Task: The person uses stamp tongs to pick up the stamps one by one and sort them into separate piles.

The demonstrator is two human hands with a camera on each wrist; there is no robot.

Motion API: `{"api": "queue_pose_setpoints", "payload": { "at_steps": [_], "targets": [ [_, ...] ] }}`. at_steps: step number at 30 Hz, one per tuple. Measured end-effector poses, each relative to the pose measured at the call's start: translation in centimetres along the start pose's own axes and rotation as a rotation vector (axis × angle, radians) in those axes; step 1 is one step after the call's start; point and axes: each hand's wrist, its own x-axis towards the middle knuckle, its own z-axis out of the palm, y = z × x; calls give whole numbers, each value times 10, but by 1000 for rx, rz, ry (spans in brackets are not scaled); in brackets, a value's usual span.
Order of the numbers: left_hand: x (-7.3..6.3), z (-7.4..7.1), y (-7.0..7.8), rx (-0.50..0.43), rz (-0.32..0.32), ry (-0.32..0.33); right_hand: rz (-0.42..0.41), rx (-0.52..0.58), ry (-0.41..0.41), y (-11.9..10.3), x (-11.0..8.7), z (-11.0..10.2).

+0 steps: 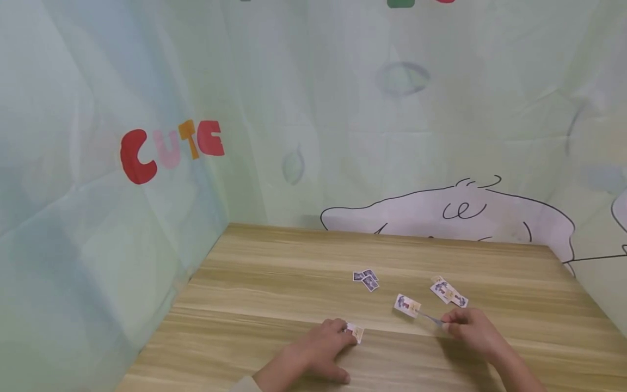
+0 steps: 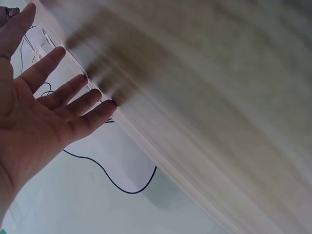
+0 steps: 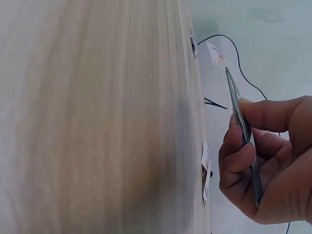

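My right hand (image 1: 470,329) grips metal tweezers (image 3: 240,114) between thumb and fingers. Their tips pinch one edge of a small printed card (image 1: 407,306), which is held up off the table in the right wrist view. My left hand (image 1: 320,348) rests on the table with its fingers spread and nearly straight. Its fingertips touch another small card (image 1: 355,332) and partly cover it. In the left wrist view the palm of my left hand (image 2: 44,112) shows, the fingertips down on the wood.
A few dark-printed cards (image 1: 368,279) overlap on the table beyond my hands. Several lighter cards (image 1: 448,291) lie in a loose pile to the right. Behind the wooden table (image 1: 254,288) hangs a pale green printed cloth (image 1: 303,109), and another side of it stands at the left.
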Motion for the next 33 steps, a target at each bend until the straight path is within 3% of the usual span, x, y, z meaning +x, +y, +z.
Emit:
{"api": "queue_pose_setpoints", "payload": {
  "at_steps": [12, 19, 33],
  "targets": [
    [2, 0, 2, -3, -61, 2, 20, 21, 22, 11, -3, -10],
    [4, 0, 0, -2, -62, -2, 80, 30, 29, 15, -1, -15],
    [5, -1, 0, -14, -72, -9, 110, 25, 37, 18, -2, -22]
  ]
}}
